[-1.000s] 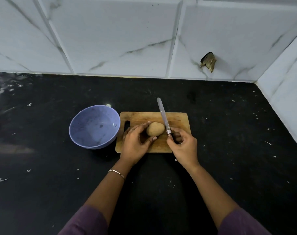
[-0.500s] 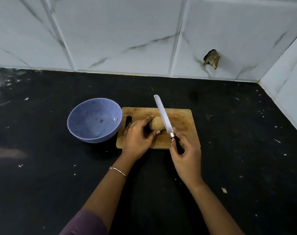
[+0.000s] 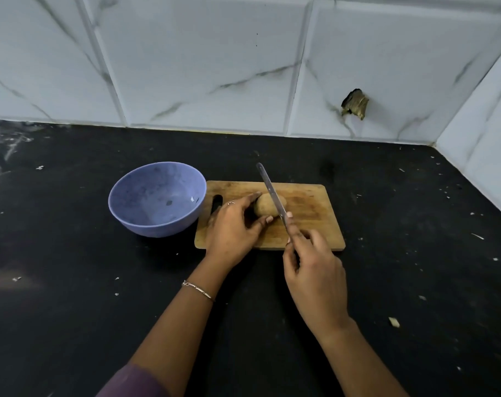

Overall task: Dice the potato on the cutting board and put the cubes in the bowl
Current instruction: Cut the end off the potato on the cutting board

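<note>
2 hands (image 3: 233,229) (image 3: 315,272) pin potato (image 3: 265,205) under knife (image 3: 270,190) mid-board (image 3: 309,206).

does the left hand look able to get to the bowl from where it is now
Probably yes. The left hand holds the potato on the cutting board, and the bowl stands just beside the board with nothing between them.

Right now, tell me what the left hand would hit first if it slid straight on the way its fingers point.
The potato. The left hand already cups its near side, fingers aimed up and right across the cutting board. Just past it lies the knife blade, though its height above the potato is unclear.
</note>
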The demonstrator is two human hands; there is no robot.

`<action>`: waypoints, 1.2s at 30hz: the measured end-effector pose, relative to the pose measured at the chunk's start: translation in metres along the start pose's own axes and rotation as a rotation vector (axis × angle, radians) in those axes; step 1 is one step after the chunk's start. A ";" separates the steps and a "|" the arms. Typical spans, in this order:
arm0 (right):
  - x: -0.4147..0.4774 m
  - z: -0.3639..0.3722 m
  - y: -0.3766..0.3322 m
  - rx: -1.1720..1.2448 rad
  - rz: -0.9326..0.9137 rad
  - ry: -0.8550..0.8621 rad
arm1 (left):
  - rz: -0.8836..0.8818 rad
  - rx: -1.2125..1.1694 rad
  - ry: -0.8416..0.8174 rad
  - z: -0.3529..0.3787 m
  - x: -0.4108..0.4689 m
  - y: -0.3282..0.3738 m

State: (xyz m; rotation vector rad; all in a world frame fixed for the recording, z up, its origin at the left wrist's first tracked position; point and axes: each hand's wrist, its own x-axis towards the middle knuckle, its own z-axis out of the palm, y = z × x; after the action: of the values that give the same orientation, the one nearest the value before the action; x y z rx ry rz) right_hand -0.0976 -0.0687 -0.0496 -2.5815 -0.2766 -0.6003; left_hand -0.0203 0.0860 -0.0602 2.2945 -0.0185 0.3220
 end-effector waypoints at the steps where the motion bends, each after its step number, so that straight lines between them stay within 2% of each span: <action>1: -0.001 0.000 -0.002 -0.021 0.001 -0.007 | 0.000 0.005 0.001 0.001 0.001 -0.001; 9: -0.002 0.002 -0.013 -0.219 -0.034 -0.054 | 0.039 0.002 -0.044 0.000 0.008 -0.003; 16: -0.003 0.001 -0.024 -0.359 -0.015 -0.018 | 0.076 0.017 -0.052 -0.001 0.010 0.002; 26: -0.004 0.000 -0.038 -0.409 -0.113 0.002 | 0.071 0.068 -0.028 0.000 0.008 0.006; 36: 0.011 0.007 -0.036 -0.348 -0.069 0.025 | 0.060 0.100 -0.013 -0.003 0.004 0.008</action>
State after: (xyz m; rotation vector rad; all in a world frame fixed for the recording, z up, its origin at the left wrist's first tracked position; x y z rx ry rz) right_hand -0.0961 -0.0336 -0.0359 -2.9039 -0.2743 -0.7632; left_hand -0.0178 0.0832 -0.0516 2.3988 -0.0794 0.3462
